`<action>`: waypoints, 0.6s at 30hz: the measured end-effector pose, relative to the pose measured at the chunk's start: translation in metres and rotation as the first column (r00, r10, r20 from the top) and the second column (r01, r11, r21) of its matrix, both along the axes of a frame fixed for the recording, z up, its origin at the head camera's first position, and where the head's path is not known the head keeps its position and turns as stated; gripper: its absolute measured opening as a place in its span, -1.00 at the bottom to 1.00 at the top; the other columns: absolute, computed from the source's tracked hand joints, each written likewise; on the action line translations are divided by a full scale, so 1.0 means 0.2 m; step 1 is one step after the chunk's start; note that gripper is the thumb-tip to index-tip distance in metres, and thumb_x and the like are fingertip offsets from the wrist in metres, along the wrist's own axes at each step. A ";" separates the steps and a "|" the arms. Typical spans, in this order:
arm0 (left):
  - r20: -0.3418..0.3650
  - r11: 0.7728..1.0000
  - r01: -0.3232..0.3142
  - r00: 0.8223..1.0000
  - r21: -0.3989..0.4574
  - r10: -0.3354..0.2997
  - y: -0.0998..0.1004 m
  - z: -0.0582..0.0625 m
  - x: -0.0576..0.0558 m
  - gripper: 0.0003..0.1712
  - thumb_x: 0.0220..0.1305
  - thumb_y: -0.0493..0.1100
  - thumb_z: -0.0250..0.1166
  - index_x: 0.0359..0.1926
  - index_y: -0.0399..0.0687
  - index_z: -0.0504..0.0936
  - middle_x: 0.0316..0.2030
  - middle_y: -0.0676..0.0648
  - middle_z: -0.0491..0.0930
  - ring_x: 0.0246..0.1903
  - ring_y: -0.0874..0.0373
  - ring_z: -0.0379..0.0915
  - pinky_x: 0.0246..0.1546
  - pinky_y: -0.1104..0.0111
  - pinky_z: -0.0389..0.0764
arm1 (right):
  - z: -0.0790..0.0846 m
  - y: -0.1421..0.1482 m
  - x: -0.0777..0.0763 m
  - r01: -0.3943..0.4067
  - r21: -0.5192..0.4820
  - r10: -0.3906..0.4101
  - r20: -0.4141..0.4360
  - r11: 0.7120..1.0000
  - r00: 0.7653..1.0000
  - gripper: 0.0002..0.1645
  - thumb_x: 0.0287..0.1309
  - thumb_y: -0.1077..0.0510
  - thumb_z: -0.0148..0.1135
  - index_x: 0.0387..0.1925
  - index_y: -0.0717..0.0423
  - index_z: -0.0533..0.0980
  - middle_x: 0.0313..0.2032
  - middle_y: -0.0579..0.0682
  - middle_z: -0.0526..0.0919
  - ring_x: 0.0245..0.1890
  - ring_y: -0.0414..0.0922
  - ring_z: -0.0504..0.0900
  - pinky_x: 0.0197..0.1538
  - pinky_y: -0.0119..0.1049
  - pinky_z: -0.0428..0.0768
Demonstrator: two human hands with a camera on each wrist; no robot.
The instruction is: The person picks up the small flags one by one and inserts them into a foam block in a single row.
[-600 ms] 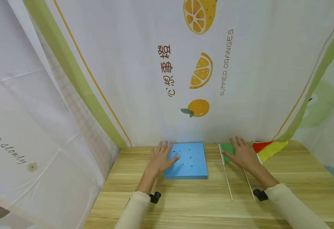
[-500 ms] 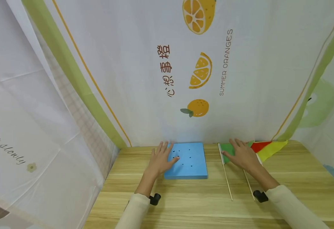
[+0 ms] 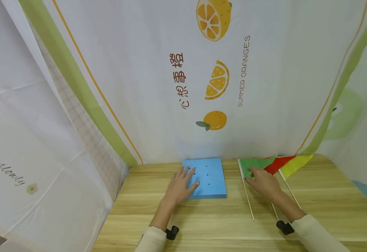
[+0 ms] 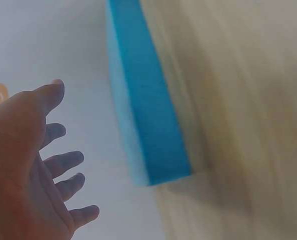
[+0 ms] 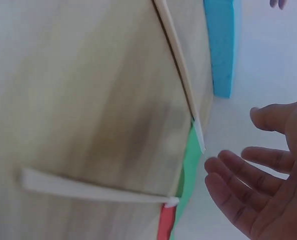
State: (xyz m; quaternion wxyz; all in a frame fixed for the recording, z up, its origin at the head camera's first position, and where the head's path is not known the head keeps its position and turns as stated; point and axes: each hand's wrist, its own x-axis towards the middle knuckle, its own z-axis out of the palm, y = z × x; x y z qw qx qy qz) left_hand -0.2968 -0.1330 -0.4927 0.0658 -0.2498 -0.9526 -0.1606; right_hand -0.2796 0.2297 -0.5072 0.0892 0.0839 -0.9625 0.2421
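Note:
A flat blue block [image 3: 216,178] with several small holes in its top lies near the table's back edge. Over its left side hovers my left hand [image 3: 177,187], fingers spread, holding nothing; the left wrist view shows this hand [image 4: 23,160] apart from the block [image 4: 153,115]. To the right lie three small flags on thin sticks: green [image 3: 259,163], red [image 3: 279,164] and yellow [image 3: 296,166]. My right hand [image 3: 264,183] hangs above the green flag, fingers slightly bent. In the right wrist view, a gap separates its fingertips from the green cloth [image 5: 189,160].
The wooden table [image 3: 227,224] carries the block and the flags. A white printed curtain [image 3: 158,133] hangs right behind its back edge, and more cloth [image 3: 44,140] hangs at the left. A black wrist camera mount [image 3: 172,232] sits below the left wrist.
My right hand has drawn back toward me and its fingers have bent, uncovering more green and red cloth. The left hand has shifted slightly right over the block. The head view has shifted a little.

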 end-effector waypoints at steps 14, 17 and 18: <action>0.053 0.999 0.020 0.998 -0.049 -0.018 0.08 -0.16 0.04 -0.22 0.61 0.23 0.16 0.65 0.01 0.30 0.64 -0.23 0.21 0.66 -0.27 0.02 0.62 -0.20 0.16 | -0.12 -0.09 0.05 -0.015 0.033 0.011 0.106 0.999 0.994 -0.64 0.37 -0.01 0.40 -0.42 0.08 0.49 -0.58 -0.08 0.46 -0.56 -0.15 0.41 -0.49 -0.27 0.36; 0.070 0.998 0.019 0.997 -0.054 -0.015 0.09 -0.16 0.05 -0.23 0.62 0.26 0.12 0.65 0.05 0.29 0.66 -0.21 0.17 0.67 -0.25 -0.01 0.63 -0.19 0.13 | -0.12 -0.11 0.06 -0.004 0.031 0.000 0.119 1.000 0.993 -0.60 0.37 -0.03 0.40 -0.46 0.08 0.46 -0.59 -0.07 0.45 -0.58 -0.14 0.42 -0.51 -0.27 0.35; 0.072 0.998 0.018 0.997 -0.058 -0.014 0.09 -0.17 0.05 -0.23 0.62 0.27 0.11 0.65 0.06 0.29 0.66 -0.21 0.17 0.67 -0.25 -0.01 0.63 -0.19 0.12 | -0.12 -0.11 0.06 -0.001 0.030 -0.003 0.126 1.000 0.992 -0.59 0.36 -0.03 0.40 -0.48 0.07 0.45 -0.60 -0.07 0.45 -0.58 -0.14 0.42 -0.52 -0.27 0.35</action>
